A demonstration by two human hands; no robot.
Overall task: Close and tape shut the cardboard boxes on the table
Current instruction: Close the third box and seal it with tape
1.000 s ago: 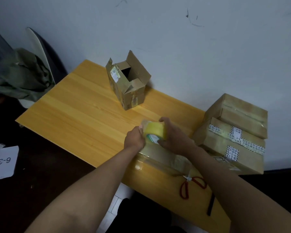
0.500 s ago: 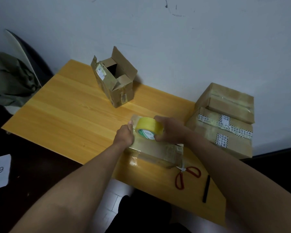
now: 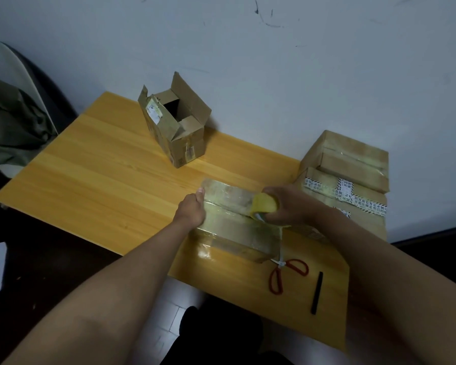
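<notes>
- The box being sealed (image 3: 234, 219) lies flat near the front edge of the table (image 3: 103, 167), its flaps down and its top shiny with clear tape.
- The left hand (image 3: 191, 210) presses on the box's left end, thumb up along the far corner and fingers bent over the edge, bracing the box.
- The right hand (image 3: 287, 206) grips the yellow tape roll (image 3: 265, 208), fingers curled round it, with the roll tilted onto the right part of the box top.
- A strip seems to run along the seam between the hands; the exact line of the tape is hard to tell under the glare.
- Red scissors (image 3: 287, 275) lie just beside the box's near right corner, with a black pen (image 3: 317, 292) to their right.
- The open box (image 3: 177, 125) stands upright far back near the wall, its flaps raised and not yet closed.
- Two closed boxes (image 3: 345, 180) are stacked at the right, close behind the right hand.
- Risks, as I judge them: if the left hand lifts, the pull of the tape could drag the box rightwards towards the scissors or the table edge.
- An angled pull could lay the strip off the seam or wrinkle it, leaving a gap.
- The free tape may stick to itself before it is cut.
</notes>
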